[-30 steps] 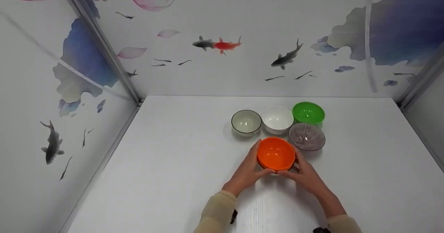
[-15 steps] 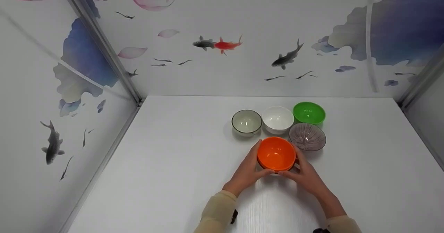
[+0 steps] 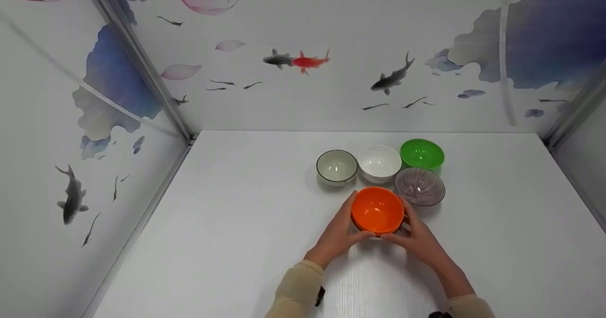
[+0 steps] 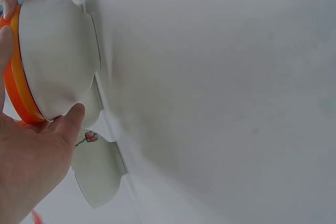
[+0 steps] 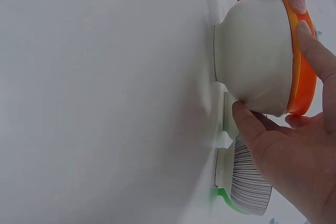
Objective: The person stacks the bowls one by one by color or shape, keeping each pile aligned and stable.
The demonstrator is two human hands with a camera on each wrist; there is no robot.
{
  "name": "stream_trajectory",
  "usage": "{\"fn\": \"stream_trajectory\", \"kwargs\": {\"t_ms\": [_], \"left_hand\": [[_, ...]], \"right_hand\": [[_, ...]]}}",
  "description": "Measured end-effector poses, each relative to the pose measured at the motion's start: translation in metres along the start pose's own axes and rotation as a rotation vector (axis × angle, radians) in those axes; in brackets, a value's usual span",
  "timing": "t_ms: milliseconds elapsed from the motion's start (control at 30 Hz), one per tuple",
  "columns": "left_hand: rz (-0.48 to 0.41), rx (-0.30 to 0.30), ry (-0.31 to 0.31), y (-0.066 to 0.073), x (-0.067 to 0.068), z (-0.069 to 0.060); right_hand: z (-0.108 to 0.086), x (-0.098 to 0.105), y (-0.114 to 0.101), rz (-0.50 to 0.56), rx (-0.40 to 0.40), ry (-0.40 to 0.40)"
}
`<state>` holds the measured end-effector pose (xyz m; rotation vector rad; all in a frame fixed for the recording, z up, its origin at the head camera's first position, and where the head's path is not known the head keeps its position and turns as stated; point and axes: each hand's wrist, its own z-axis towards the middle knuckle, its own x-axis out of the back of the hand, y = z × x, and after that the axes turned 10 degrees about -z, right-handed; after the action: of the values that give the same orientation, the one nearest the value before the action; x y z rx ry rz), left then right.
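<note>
Both hands hold an orange bowl [image 3: 378,210] from its two sides. It sits inside a whitish bowl with a thin dark rim [image 4: 55,51], whose pale outer wall also shows in the right wrist view. A lighter orange band lies between the dark rim and the deeper orange. My left hand [image 3: 337,233] grips the left side, thumb at the near edge, fingers round the wall. Mirroring it, my right hand [image 3: 416,237] grips the right side. The lower bowl's foot is at or very near the table; the wrist views leave exact contact unclear.
Behind the held pair stand a pale grey-green bowl with a dark rim [image 3: 336,167], a white bowl [image 3: 379,163] and a green bowl [image 3: 422,154]. A purplish striped bowl [image 3: 419,187] is close by the right fingers. Patterned walls [image 3: 350,105] bound the white table [image 3: 227,223].
</note>
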<state>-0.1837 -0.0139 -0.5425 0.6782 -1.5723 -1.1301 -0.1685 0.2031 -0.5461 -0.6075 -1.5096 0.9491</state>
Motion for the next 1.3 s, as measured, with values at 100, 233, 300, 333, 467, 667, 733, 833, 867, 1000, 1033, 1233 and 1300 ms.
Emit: {"fn": "stream_trajectory", "kwargs": {"t_ms": [100,233,300,333,467,667,733,833,867,1000,1033,1233,1300], "left_hand": [[-0.001,0.002,-0.001,0.000,0.001,-0.001],[-0.004,0.005,-0.004,0.001,0.001,-0.001],[0.004,0.008,-0.002,0.001,0.001,-0.001],[0.008,0.011,-0.001,0.001,0.001,-0.001],[0.015,0.027,0.002,0.002,0.001,0.000],[0.011,0.038,0.006,0.003,0.000,0.000],[0.007,0.040,0.008,0.002,0.000,0.000],[0.000,0.038,0.006,0.002,0.000,0.000],[0.001,0.036,0.006,0.002,0.000,0.001],[0.004,0.038,0.007,0.002,0.000,0.001],[0.005,0.039,0.007,0.002,0.000,0.001],[0.012,0.040,0.004,0.003,0.000,0.001],[0.008,0.041,0.005,0.003,0.000,0.000]], "right_hand": [[0.000,0.002,-0.001,0.002,0.000,-0.008],[-0.001,0.006,-0.002,0.009,0.002,-0.020],[0.000,0.009,-0.003,0.008,0.000,-0.022],[0.000,0.010,-0.003,0.004,-0.002,-0.022],[0.001,0.017,-0.005,-0.009,-0.005,0.001],[0.001,0.027,-0.010,-0.012,0.029,0.068],[0.002,0.029,-0.011,-0.015,0.040,0.086],[0.003,0.032,-0.011,-0.028,0.047,0.105],[0.003,0.034,-0.011,-0.034,0.048,0.113],[0.005,0.038,-0.011,-0.055,0.045,0.136],[0.006,0.039,-0.011,-0.061,0.044,0.141],[0.009,0.047,-0.012,-0.095,0.034,0.186],[0.011,0.049,-0.012,-0.117,0.028,0.208]]}}
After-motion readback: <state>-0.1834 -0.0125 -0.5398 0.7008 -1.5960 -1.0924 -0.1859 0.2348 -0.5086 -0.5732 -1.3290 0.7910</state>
